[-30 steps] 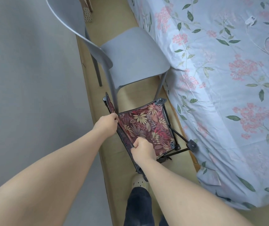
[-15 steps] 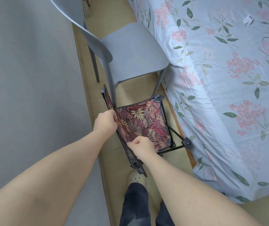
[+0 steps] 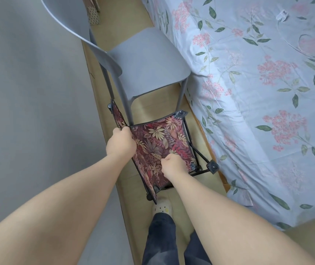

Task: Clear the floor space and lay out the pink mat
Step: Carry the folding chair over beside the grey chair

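A small folding stool point(image 3: 164, 142) with a dark red leaf-print fabric seat and thin black legs is tipped on its side on the narrow strip of floor, partly under a grey chair. My left hand point(image 3: 120, 143) grips the seat's upper left edge. My right hand point(image 3: 173, 164) is curled into the fabric near the seat's lower middle, pinching it. One black foot cap sticks out to the right, towards the bed. No pink mat is in view.
A grey plastic chair point(image 3: 147, 62) stands just beyond the stool. A bed point(image 3: 258, 96) with a pale blue floral sheet fills the right side. A grey wall point(image 3: 28, 92) runs along the left. My shoe point(image 3: 161, 207) stands on the tan floor below the stool.
The stool has shifted a little further under the chair and my right hand has moved from the seat's left edge onto the fabric. My left hand keeps its grip.
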